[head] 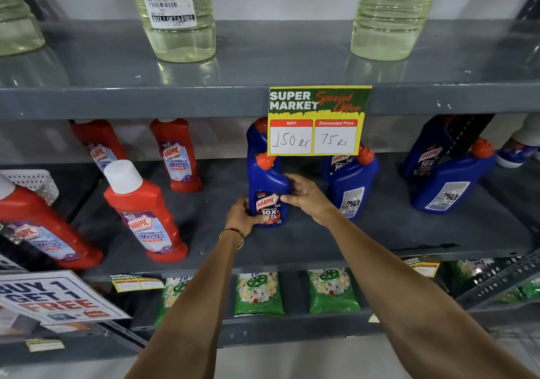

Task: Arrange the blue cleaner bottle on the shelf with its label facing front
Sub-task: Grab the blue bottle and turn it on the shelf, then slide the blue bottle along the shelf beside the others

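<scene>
both hands are on the blue cleaner bottle (268,194), which stands upright on the middle shelf (321,241) w/ its harpic label facing front. left hand (242,216) is wrapped round the lower left side & right hand (306,196) grips the right side, fingers closed on it. 2 more blue bottles (350,183) to the right show their back labels, red cleaner bottles (143,212) sit on the left, price tag (318,121) hangs just above.

Open shelf (292,241) surface is left in front of and on both sides of the held bottle (267,191). Access from above is narrowed by the hanging price card (317,121); another blue bottle (350,180) stands near on the right.
</scene>
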Demonstrator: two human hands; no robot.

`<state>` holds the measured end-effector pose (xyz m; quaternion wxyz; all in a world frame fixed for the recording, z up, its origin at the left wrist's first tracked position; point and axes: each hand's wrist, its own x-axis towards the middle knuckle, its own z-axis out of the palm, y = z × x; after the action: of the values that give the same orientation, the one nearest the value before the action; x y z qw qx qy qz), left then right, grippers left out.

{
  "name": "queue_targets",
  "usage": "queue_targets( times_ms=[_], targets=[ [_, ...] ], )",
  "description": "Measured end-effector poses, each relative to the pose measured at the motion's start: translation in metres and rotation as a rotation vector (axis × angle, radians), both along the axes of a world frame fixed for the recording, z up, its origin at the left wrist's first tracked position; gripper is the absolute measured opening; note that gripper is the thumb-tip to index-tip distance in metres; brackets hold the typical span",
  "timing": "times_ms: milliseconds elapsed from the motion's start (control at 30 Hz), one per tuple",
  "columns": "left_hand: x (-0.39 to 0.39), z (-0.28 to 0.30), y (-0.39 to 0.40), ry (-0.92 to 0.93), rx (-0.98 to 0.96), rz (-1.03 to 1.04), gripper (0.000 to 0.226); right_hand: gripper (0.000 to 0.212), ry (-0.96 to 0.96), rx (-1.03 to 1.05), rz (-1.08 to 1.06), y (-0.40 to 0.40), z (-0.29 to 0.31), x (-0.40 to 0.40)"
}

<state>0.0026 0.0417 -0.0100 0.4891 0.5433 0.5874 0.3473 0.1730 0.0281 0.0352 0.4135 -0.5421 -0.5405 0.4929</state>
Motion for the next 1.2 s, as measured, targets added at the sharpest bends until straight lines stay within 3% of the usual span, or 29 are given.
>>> queue_targets(
  times_ms=[233, 400, 567, 800, 1033, 1200],
  targets=[
    [0.001, 0.004, -0.007, 0.221, 0.043, 0.034, 0.051, 0.064, 0.004, -0.011, 0.026, -0.005, -0.002, 0.001],
    [0.006, -0.001, -0.028, 0.280, -0.008, 0.152, 0.048, 0.066, -0.016, -0.058, -0.209, -0.023, -0.018, 0.008],
    [0.033, -0.008, -0.054, 0.220, -0.112, 0.177, 0.052, 0.059, -0.034, -0.056, -0.490, -0.054, -0.033, 0.018],
    [0.086, 0.001, -0.061, 0.063, -0.058, 0.080, 0.058, 0.052, -0.087, -0.031, -0.717, -0.090, -0.032, 0.059],
    [0.135, 0.015, -0.038, 0.011, -0.005, -0.027, 0.069, 0.069, -0.048, -0.130, -0.629, -0.073, -0.027, 0.111],
    [0.164, 0.017, -0.016, 0.036, 0.036, -0.065, 0.070, 0.052, -0.083, -0.117, -0.418, -0.045, -0.021, 0.140]
  ],
)
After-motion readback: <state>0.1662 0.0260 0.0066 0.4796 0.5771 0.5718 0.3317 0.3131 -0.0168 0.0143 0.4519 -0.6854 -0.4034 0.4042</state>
